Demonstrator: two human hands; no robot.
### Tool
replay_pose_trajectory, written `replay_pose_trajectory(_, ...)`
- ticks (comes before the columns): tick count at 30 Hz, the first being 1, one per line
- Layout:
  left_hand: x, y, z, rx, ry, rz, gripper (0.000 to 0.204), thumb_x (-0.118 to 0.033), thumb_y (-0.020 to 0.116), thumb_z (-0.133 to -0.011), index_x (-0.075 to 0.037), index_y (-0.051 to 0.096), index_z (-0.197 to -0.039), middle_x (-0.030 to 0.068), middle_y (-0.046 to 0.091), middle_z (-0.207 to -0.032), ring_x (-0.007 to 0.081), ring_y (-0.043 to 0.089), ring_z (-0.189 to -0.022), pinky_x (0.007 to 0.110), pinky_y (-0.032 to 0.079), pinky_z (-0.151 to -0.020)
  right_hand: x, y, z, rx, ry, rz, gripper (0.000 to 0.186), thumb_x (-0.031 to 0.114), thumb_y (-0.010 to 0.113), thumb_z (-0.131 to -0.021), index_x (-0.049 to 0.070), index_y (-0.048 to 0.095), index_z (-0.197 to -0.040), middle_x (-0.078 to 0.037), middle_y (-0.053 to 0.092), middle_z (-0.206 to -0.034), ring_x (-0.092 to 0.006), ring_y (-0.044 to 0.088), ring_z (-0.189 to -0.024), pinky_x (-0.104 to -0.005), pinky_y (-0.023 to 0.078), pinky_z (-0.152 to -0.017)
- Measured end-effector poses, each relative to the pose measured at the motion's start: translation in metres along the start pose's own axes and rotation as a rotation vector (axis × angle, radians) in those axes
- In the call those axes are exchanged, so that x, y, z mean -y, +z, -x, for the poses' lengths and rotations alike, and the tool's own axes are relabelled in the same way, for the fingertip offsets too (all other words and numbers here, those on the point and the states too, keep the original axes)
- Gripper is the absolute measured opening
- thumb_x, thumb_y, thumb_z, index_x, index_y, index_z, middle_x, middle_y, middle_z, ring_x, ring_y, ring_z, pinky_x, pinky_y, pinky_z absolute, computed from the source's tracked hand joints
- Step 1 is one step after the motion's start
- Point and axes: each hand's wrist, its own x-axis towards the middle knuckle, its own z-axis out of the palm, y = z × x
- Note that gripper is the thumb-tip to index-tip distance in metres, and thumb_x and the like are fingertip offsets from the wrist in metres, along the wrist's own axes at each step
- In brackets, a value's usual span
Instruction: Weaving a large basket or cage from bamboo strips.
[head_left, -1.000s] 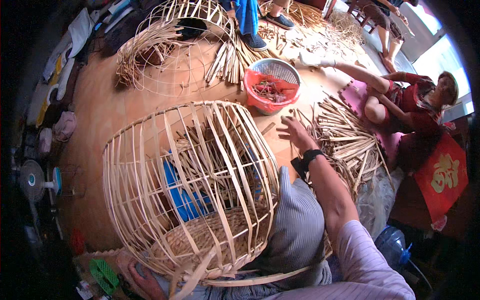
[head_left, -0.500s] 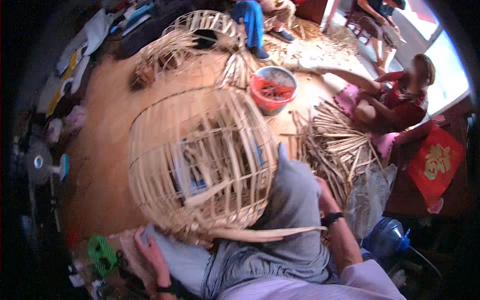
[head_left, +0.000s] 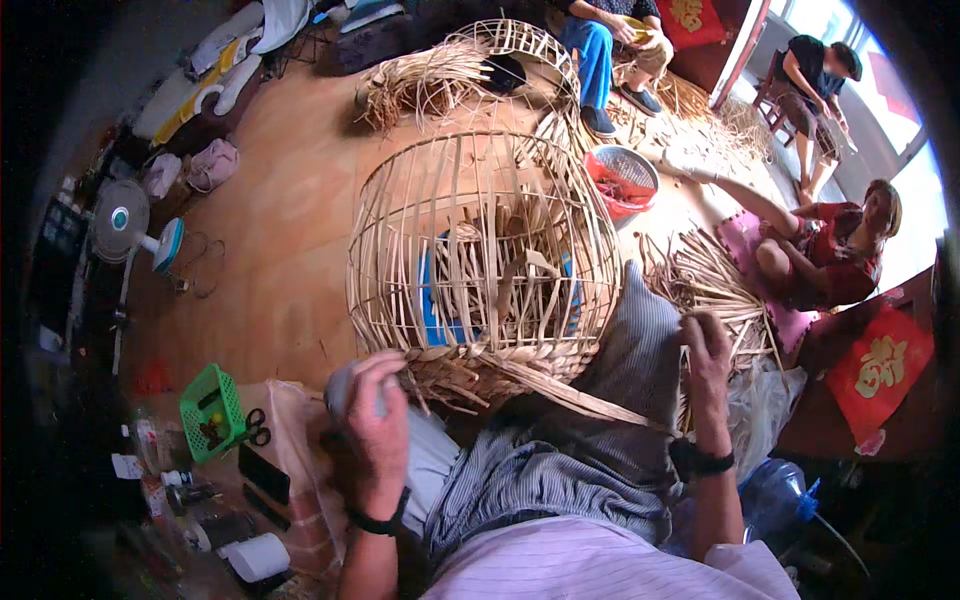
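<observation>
An unfinished basket of pale split strips (head_left: 392, 240) sits on the floor before my legs, with a thick woven band along its near side. Loose strips and a blue object (head_left: 435, 300) show through its ribs. Long flat strips (head_left: 570, 388) trail from it toward my right. My left hand (head_left: 376, 420) is raised over my left knee near the basket's lower left, fingers bent and apart, holding nothing that I can see. Off to the right, beside my striped knee, my right hand (head_left: 706, 360) is up with loosely curled, parted fingers and nothing visible in them, near a heap of strips (head_left: 705, 290).
A red-lined bucket (head_left: 620, 190) stands beyond the basket. A person in red (head_left: 830, 250) sits right; other people (head_left: 805, 75) work behind. Around me are another frame (head_left: 515, 40), a fan (head_left: 120, 220), a green crate with scissors (head_left: 210, 410) and a water jug (head_left: 775, 495).
My right hand reached toward the strips, dropped beside my knee, then rose. My left hand has lifted from low beside the basket. The basket now appears upper centre, farther from me.
</observation>
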Motion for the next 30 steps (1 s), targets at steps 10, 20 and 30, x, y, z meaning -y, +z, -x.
replay_pose_trajectory(10, -0.038, 0.065, -0.02, 0.253, 0.124, -0.083, 0.037, 0.002, 0.064, -0.094, -0.003, 0.06, -0.131, 0.023, 0.071, -0.112, 0.0429, 0.067, -0.107, 0.051, 0.053, -0.095, 0.086, 0.147, 0.03, 0.466, -0.532, 0.167, 0.025, -0.007, 0.067, -0.093, 0.002, 0.067, -0.117, -0.011, 0.067, -0.101, -0.0245, 0.067, -0.083, -0.0326, 0.055, -0.072)
replay_pose_trajectory(20, -0.043, 0.08, -0.041, 0.422, -0.153, -0.224, 0.024, 0.006, 0.064, -0.085, 0.004, 0.062, -0.109, 0.034, 0.068, -0.101, 0.0545, 0.064, -0.101, 0.058, 0.052, -0.083, 0.043, 0.2, 0.022, 0.559, -0.604, 0.573, 0.033, 0.019, 0.071, -0.089, 0.011, 0.057, -0.118, -0.016, 0.061, -0.11, -0.039, 0.068, -0.091, -0.0517, 0.056, -0.066)
replay_pose_trajectory(30, -0.027, 0.083, -0.076, 0.713, -0.047, -0.247, 0.03, -0.009, 0.077, -0.085, 0.002, 0.065, -0.111, 0.0308, 0.069, -0.097, 0.0506, 0.067, -0.095, 0.055, 0.053, -0.081, 0.018, 0.21, 0.04, 0.413, -0.727, 0.612, 0.022, 0.018, 0.063, -0.09, 0.002, 0.064, -0.104, -0.015, 0.056, -0.102, -0.0306, 0.069, -0.08, -0.0438, 0.053, -0.063)
